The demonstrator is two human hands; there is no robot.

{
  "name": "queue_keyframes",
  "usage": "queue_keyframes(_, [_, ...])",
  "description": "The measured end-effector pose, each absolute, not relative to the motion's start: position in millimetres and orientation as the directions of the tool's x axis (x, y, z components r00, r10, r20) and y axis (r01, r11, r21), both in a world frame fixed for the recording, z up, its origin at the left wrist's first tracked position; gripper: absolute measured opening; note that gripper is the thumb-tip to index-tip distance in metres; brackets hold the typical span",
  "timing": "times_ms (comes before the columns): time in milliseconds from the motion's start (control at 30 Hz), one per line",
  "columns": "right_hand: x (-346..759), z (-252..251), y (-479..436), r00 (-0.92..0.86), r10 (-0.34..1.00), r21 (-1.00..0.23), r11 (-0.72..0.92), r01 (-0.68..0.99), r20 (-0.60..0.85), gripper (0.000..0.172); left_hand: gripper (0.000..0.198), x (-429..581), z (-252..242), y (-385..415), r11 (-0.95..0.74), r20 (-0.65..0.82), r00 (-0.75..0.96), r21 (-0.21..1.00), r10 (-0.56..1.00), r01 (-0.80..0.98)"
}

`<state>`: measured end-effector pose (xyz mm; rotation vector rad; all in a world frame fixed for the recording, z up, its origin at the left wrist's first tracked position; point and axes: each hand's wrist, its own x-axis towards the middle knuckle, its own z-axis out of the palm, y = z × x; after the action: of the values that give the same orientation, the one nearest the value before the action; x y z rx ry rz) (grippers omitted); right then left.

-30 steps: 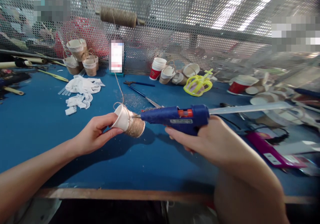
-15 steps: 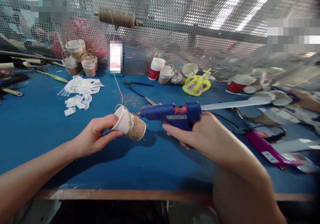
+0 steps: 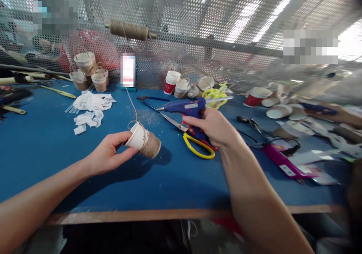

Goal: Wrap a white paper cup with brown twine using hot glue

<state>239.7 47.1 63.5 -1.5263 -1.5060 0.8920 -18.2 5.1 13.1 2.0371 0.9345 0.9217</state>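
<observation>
The left hand (image 3: 113,154) is clamping its fingers on the white rim of a paper cup (image 3: 138,137), holding it tilted above the blue surface (image 3: 127,193). The cup is showing white near its mouth and a few dark marks midway, while brown twine (image 3: 151,146) is closely covering its lower part. The right hand (image 3: 213,127) is closing its fingers around a blue glue gun (image 3: 183,106). Scissors (image 3: 199,156) are lying beneath the gun, partly hidden. Beyond, a strand (image 3: 131,103) is running from the cup, seemingly toward a spool (image 3: 128,30).
</observation>
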Motion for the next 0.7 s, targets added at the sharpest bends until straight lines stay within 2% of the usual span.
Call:
queue_keyframes(33, [244,60,56,0.15,0.987,-0.875,-0.023,0.484,0.057,0.012,0.02,-18,13,5,-0.472,0.285,0.482,0.819,0.829,0.327])
queue_keyframes(100, [251,52,75,0.216,0.975,-0.843,-0.071,0.533,0.054,0.013,0.022,-17,14,6,-0.444,0.251,0.478,0.825,0.841,0.348])
queue_keyframes(367, [265,25,117,0.276,0.951,-0.661,-0.297,0.689,-0.139,0.03,0.03,-17,9,13,-0.448,0.232,0.495,0.81,0.837,0.379])
queue_keyframes(600, [265,20,126,0.322,0.945,-0.459,-0.315,0.831,-0.065,0.031,0.028,-17,12,11,-0.4,0.149,0.512,0.813,0.846,0.424])
queue_keyframes(700, [255,27,116,0.285,0.958,-0.43,-0.251,0.867,0.015,0.029,0.03,-17,12,11,-0.365,0.104,0.504,0.813,0.858,0.453])
